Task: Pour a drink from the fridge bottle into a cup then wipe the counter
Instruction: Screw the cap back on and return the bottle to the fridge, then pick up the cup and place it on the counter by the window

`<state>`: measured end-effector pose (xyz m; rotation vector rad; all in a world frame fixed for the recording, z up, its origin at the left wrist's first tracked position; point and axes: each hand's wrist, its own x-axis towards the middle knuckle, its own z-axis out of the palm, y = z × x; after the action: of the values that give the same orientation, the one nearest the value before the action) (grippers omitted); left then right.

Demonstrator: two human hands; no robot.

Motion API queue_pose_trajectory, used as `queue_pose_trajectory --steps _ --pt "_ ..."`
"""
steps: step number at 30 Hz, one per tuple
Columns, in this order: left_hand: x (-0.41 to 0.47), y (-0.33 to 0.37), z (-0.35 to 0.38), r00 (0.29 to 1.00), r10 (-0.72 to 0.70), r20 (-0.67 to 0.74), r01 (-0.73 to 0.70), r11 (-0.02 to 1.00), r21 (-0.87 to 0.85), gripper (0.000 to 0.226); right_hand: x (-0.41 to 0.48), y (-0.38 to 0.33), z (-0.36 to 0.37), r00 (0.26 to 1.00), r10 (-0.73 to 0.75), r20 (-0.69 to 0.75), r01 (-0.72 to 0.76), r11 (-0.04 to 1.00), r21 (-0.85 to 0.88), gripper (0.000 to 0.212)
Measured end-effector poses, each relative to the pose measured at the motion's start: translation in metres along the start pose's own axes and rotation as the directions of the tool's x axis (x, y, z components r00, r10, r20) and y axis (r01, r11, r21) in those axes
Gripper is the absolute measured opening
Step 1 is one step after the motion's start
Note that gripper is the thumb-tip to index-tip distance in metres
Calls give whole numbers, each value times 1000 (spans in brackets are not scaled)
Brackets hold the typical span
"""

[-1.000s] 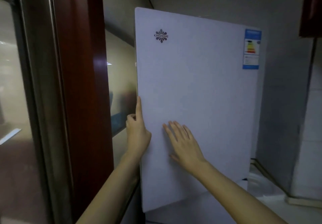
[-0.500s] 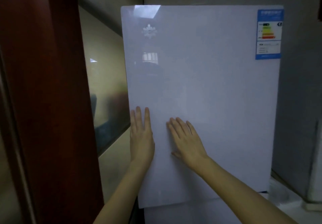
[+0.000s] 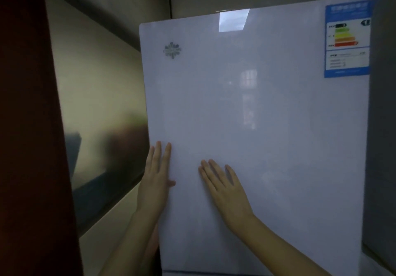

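Dim, slightly blurred view. A bright rectangular glare sits near the top edge of the glossy fridge door; far left lies dark.

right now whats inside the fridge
Nothing inside shows: the white fridge door covers it all. Visible on the door are the left hand and right hand, both pressed flat, an energy label and a logo.

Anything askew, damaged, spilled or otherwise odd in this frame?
Nothing stands out. The left hand and right hand lie flat on the white fridge door, which looks unmarked; its energy label sits in the top right corner.
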<state>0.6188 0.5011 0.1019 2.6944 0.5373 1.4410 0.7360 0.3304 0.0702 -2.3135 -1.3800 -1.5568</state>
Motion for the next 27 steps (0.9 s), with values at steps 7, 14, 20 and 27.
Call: queue_pose_trajectory --steps 7,14,20,27 --pt "-3 -6 -3 999 13 50 -16 998 59 107 -1 -5 -10 998 60 19 -60 997 47 69" --pt "-30 1 -23 1000 13 26 -18 980 197 93 -21 -15 -50 972 149 184 -164 984 69 101" --pt "-54 37 -38 991 130 -10 -129 990 59 66 -61 -28 -79 938 204 282 -235 968 83 104" --pt "-94 104 -45 947 313 69 -306 947 -95 64 -132 -9 -137 864 371 340 -378 925 -50 107"
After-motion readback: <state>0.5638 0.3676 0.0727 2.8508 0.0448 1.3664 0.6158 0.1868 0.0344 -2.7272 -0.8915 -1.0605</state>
